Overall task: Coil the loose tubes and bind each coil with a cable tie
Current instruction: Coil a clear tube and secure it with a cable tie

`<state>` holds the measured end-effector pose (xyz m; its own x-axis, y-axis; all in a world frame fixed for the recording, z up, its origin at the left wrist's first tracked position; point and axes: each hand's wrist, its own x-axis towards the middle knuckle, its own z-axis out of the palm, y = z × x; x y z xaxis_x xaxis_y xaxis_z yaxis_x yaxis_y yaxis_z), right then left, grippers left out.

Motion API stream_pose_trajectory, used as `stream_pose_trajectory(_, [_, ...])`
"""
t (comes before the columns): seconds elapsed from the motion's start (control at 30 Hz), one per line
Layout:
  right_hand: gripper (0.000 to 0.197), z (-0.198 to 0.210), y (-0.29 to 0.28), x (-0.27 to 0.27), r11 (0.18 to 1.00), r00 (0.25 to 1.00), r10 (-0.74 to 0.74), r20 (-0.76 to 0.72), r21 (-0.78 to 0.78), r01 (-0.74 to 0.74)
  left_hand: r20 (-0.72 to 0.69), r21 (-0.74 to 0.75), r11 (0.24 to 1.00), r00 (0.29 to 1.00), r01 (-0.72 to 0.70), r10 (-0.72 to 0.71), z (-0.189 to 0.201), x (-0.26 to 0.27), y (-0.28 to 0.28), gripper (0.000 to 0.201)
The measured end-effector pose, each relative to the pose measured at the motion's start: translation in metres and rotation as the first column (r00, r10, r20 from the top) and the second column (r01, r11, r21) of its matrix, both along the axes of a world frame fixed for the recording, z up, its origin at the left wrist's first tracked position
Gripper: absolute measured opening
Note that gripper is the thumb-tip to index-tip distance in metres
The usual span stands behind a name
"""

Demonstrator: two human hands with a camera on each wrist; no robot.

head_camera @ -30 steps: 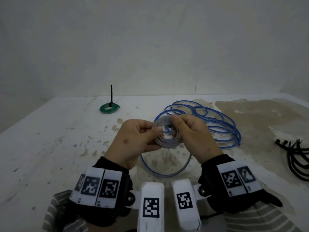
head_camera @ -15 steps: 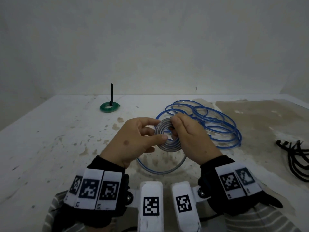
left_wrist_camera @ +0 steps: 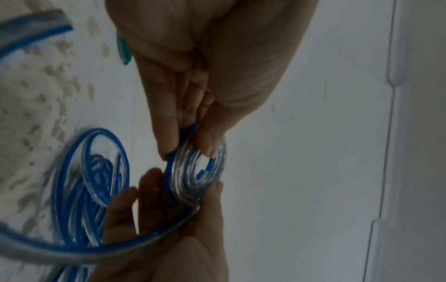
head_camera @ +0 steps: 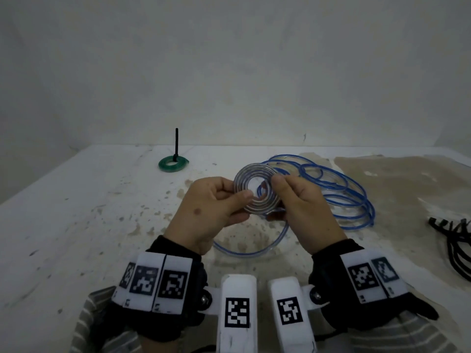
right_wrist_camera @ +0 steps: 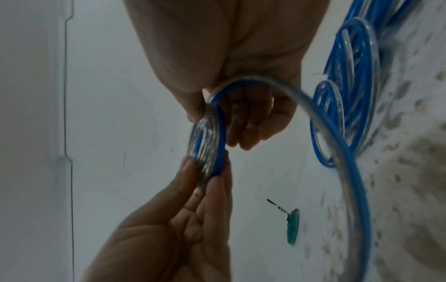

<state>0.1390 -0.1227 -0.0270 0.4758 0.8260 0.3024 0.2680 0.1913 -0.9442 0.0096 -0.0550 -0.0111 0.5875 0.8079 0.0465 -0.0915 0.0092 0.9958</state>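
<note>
Though blurred, coil apparently between both hands

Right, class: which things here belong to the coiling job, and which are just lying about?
In the job:
- coil, pinched by left hand and right hand
- loose blue tube
- black cable ties

Lying about:
- green coil, already tied
- table

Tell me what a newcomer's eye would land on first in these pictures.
First, the small flat spiral coil of clear, blue-striped tube, held up at the centre between the left hand and right hand, both pinching its rim. Behind it to the right, the loose blue tube sprawls in loops on the stained table. At the far left lies a green coil, already bound with a black cable tie that stands upright.
</note>
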Motion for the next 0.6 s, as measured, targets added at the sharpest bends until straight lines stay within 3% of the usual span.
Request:
stream_pose_trajectory(0.07, [0.031, -0.001, 0.0, 0.001, 1.0, 0.999, 0.01, -0.047, 0.0, -0.01, 0.048, -0.067, 0.998, 0.999, 0.011, -0.008, -0.002, 0.005, -0.003, 0.005])
stream_pose_trajectory(0.23, [0.031, -0.001, -0.001, 0.007, 0.998, 0.984, -0.065, 0.164, 0.013, 0.064, -0.061, -0.062, 0.992, 0.992, 0.106, -0.109, -0.008, 0.01, -0.008, 0.008])
stream_pose_trajectory(0.47, [0.029, -0.001, -0.003, 0.005, 0.99, 0.869, 0.046, 0.493, -0.138, 0.026, -0.17, 0.145, 0.985, 0.983, 0.097, -0.071, 0.001, -0.004, 0.0, 0.019])
stream_pose_trajectory(0.6, [0.032, 0.001, -0.004, 0.002, 0.994, 0.884, 0.054, 0.464, -0.108, -0.004, -0.264, 0.197, 0.973, 0.962, 0.122, -0.067, 0.001, -0.007, 0.003, 0.007])
